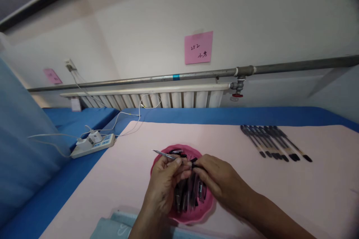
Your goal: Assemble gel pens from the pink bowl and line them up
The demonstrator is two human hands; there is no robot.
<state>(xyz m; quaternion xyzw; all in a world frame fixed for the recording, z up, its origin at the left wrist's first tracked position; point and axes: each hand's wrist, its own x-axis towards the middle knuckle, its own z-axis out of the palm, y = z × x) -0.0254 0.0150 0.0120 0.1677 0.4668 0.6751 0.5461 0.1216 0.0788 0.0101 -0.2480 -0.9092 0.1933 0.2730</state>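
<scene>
My left hand [164,179] is closed around a slim pen [166,154], whose pointed tip sticks out to the upper left. At the pen's other end, the fingers of my right hand [220,177] pinch a dark end piece; whether it is a cap or an end plug I cannot tell. Both hands are held over a pink scalloped bowl [203,214]. Inside the bowl lie several dark and clear pen parts [186,194], partly covered by my hands.
To the right, several black-capped pens [270,143] lie side by side on the pink sheet [280,194]. A power strip [108,142] with plugs and white cables is at left. A light-blue cloth [112,227] lies in front. Behind are a radiator [176,99] and pipe [202,74].
</scene>
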